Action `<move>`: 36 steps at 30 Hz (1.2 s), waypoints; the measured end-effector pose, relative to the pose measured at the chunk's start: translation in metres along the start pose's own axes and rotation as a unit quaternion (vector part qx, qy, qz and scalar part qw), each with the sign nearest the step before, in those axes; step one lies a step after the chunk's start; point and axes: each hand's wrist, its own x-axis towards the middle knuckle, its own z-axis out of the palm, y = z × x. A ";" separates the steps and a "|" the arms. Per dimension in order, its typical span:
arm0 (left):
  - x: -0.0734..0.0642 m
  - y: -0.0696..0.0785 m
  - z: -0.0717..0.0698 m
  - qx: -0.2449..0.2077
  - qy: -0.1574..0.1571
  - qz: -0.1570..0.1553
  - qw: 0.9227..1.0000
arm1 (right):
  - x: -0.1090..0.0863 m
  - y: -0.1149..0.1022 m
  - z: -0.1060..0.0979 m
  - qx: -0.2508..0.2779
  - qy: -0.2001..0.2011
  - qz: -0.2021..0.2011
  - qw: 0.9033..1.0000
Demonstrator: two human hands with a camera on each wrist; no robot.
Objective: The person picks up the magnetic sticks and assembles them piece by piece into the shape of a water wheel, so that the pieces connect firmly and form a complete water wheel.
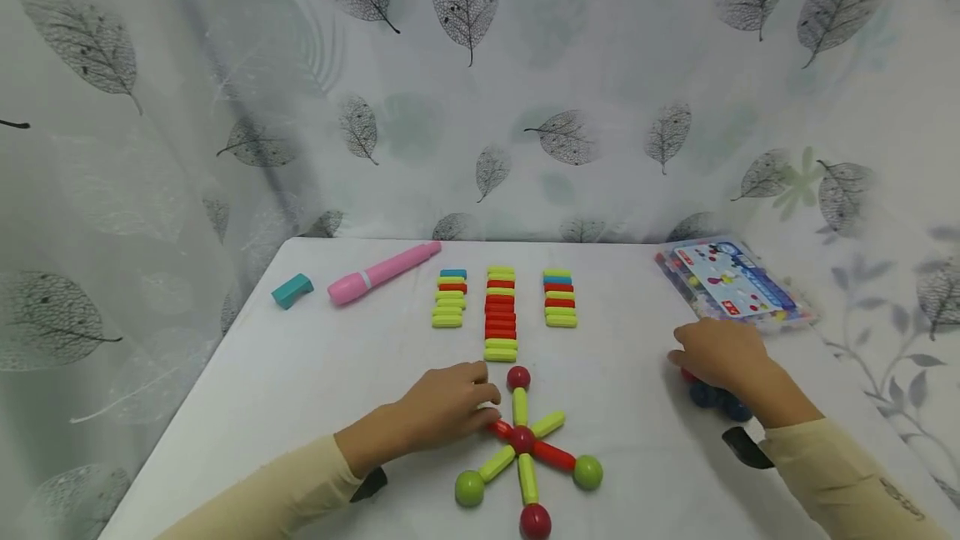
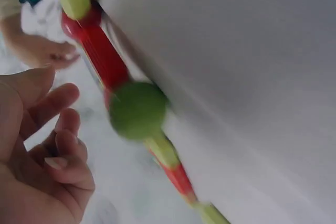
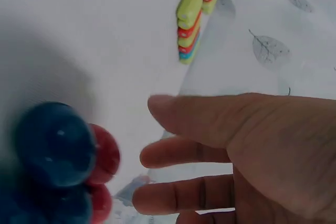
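Observation:
In the head view a star of toy rods spreads around a red centre ball [image 1: 522, 439], with yellow-green rods [image 1: 528, 479] and red rods [image 1: 555, 456]. A red ball [image 1: 518, 377] caps its far rod, another red ball [image 1: 536, 521] the near one; green balls [image 1: 587, 472] end two more. My left hand [image 1: 442, 407] is at the star's left red rod, fingers loosely bent; the left wrist view shows nothing between them. Near the blue balls [image 3: 55, 145] and red balls [image 3: 105, 153], my right hand [image 1: 723, 354] has its fingers [image 3: 184, 198] extended, holding nothing.
Three columns of coloured rods [image 1: 500, 315] lie behind the star. At the back left are a pink pen-shaped tool [image 1: 384, 272] and a teal block [image 1: 292, 291]. A clear box with a printed card [image 1: 735, 279] sits back right, against a leaf-patterned curtain [image 1: 562, 90].

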 end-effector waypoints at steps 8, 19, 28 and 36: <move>0.045 0.046 0.014 0.058 -0.062 0.021 0.996 | -0.006 -0.002 0.017 -0.005 0.032 -0.012 0.999; 0.056 0.053 0.026 0.040 -0.091 -0.058 0.993 | -0.007 -0.002 0.024 -0.005 0.043 0.012 0.999; 0.056 0.052 0.027 0.005 -0.093 -0.074 0.993 | -0.007 -0.004 0.029 -0.011 0.065 0.014 0.998; 0.051 0.051 0.022 0.004 -0.086 -0.065 0.994 | 0.000 -0.004 0.029 0.010 0.046 0.026 0.999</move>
